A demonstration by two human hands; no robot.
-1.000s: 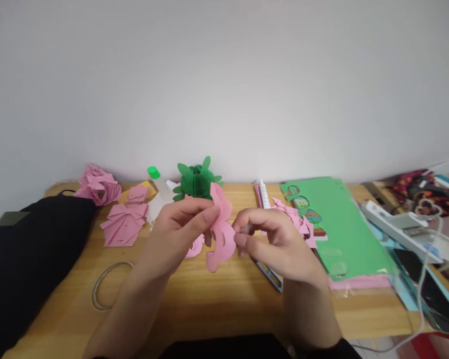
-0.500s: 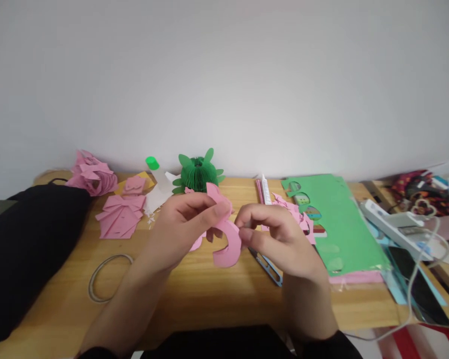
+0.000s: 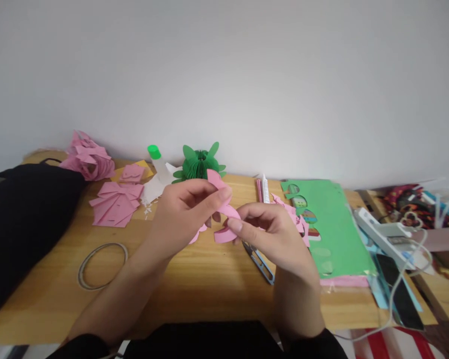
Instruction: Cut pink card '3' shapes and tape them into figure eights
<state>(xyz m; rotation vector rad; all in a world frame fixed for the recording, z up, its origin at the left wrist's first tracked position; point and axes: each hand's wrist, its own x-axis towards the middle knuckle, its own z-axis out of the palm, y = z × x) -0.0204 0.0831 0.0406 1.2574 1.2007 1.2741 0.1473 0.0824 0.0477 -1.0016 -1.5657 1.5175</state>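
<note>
Above the middle of the wooden table, both hands pinch a curved pink paper strip point(image 3: 222, 236) that bends like an S. My left hand point(image 3: 185, 214) is closed on its upper part, thumb on top. My right hand point(image 3: 267, 234) grips the lower curl between thumb and fingers. Behind the strip stands a green pleated paper ball point(image 3: 199, 165) with leaf-shaped pieces. Part of another pink paper piece point(image 3: 197, 234) shows beneath my left hand. A craft knife point(image 3: 261, 264) lies on the table by my right hand, partly covered by it.
Folded pink paper pieces point(image 3: 115, 202), a glue stick point(image 3: 156, 158) and a tape ring point(image 3: 102, 266) are on the left, beside black cloth point(image 3: 26, 219). To the right are a white tube point(image 3: 265, 188), pink scraps point(image 3: 290, 212), green sheets point(image 3: 338, 224), a power strip point(image 3: 383, 239) and a phone point(image 3: 400, 294).
My right hand has shifted its hold, its thumb now lying across the strip's lower curl. That curl has turned and looks narrower. The whole view has tilted slightly.
</note>
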